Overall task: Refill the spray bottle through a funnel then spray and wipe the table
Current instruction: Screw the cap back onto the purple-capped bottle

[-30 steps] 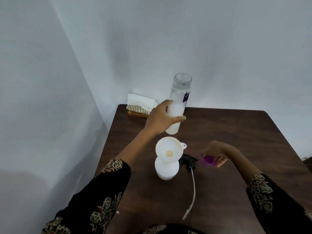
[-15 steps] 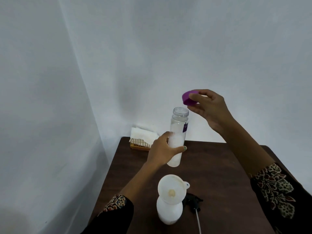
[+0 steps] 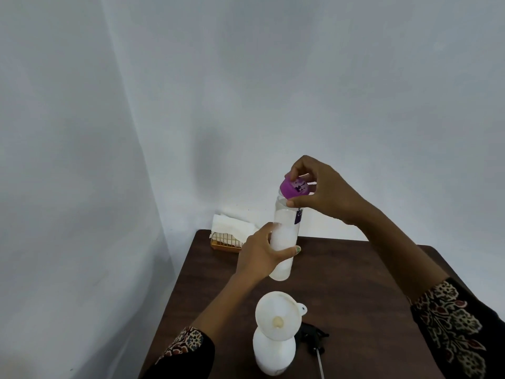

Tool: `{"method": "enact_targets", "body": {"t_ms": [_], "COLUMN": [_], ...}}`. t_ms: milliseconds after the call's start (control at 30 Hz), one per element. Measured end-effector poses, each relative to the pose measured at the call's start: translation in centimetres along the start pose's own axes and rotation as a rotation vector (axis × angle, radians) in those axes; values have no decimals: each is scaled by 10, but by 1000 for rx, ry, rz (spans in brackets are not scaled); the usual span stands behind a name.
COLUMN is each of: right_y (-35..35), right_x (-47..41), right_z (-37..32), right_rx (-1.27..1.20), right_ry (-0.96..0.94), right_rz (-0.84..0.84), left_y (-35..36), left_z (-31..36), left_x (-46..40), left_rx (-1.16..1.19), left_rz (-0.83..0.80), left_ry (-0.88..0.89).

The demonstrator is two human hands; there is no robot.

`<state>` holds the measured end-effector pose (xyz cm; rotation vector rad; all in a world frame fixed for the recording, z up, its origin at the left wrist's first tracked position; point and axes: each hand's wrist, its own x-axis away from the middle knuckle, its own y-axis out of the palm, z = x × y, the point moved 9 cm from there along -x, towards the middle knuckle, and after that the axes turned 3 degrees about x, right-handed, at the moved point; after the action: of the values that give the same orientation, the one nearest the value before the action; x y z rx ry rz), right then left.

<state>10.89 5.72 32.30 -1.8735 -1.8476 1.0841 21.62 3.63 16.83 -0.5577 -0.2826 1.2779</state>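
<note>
Left hand (image 3: pixel 259 258) gripping clear bottle (image 3: pixel 284 242), right hand (image 3: pixel 319 192) pinching purple cap (image 3: pixel 295 188)

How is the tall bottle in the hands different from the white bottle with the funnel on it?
The tall clear bottle is lifted above the table, gripped by the left hand; the white spray bottle stands on the table, untouched. The clear bottle has a purple cap at its mouth, held by the right hand; the spray bottle carries a white funnel. You can see through the tall one; the spray bottle is opaque. Both stand roughly upright.
</note>
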Motion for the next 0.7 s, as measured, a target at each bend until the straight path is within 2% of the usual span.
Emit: {"method": "enact_targets", "body": {"t_ms": [200,367,533,700], "right_y": [8,11,17,23], "right_x": [-3,-2,-4,-5], "right_z": [-11,-15,-15,-5], "right_rx": [254,335,512,569], "right_ry": [-101,-54,-10,61], "right_rz": [-240,-455,-489,-494], "left_y": [0,0,2,8], "left_z": [4,5,4,0], "left_x": [1,1,2,4], "left_rx": [-54,-69,-93,-75], "left_rz": [-6,-1,-4,-24], "left_ry": [34,54,62,69]}}
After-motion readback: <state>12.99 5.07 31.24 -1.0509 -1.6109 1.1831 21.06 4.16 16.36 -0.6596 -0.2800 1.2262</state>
